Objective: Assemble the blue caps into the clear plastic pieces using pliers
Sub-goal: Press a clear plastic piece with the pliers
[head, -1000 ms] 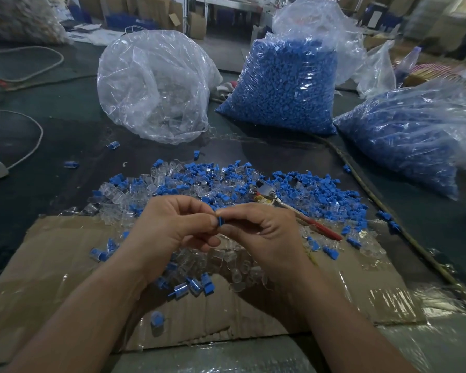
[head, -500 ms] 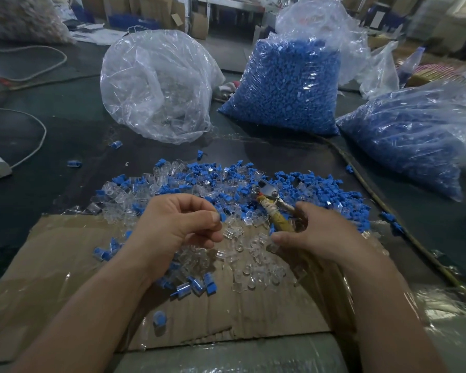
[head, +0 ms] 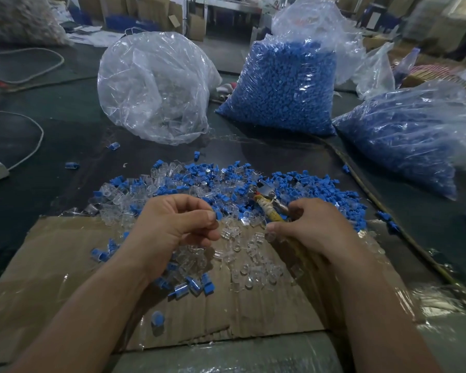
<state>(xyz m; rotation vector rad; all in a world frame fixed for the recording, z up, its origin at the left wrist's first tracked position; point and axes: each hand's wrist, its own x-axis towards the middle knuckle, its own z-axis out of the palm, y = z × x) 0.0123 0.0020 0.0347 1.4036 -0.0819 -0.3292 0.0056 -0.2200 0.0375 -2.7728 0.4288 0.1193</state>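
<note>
Head view: your left hand (head: 172, 227) hangs curled over the middle of the cardboard sheet (head: 65, 254). Its thumb and forefinger pinch a small blue cap (head: 218, 215); whether that cap is already seated in anything, I cannot tell. Your right hand (head: 310, 224) has its fingers wrapped round the handles of the pliers (head: 267, 203), whose nose lies on the heap and points toward the cardboard's far edge.

That heap of loose blue caps (head: 320, 184) and clear pieces (head: 156, 189) straddles the far edge and spills onto the dark table (head: 38, 146). A few joined pieces (head: 191, 288) lie on the cardboard just beside your left wrist. Toward the table's far edge stand a clear bag (head: 156, 87) and two blue-filled bags (head: 280, 84).

Expect these parts to be very light, hard and slick, so they will likely skid or flick away if nipped at a corner. Take a clear piece by its flat sides, with its open mouth toward the cap. Squeeze the pliers gently, since thin clear plastic may crack.
</note>
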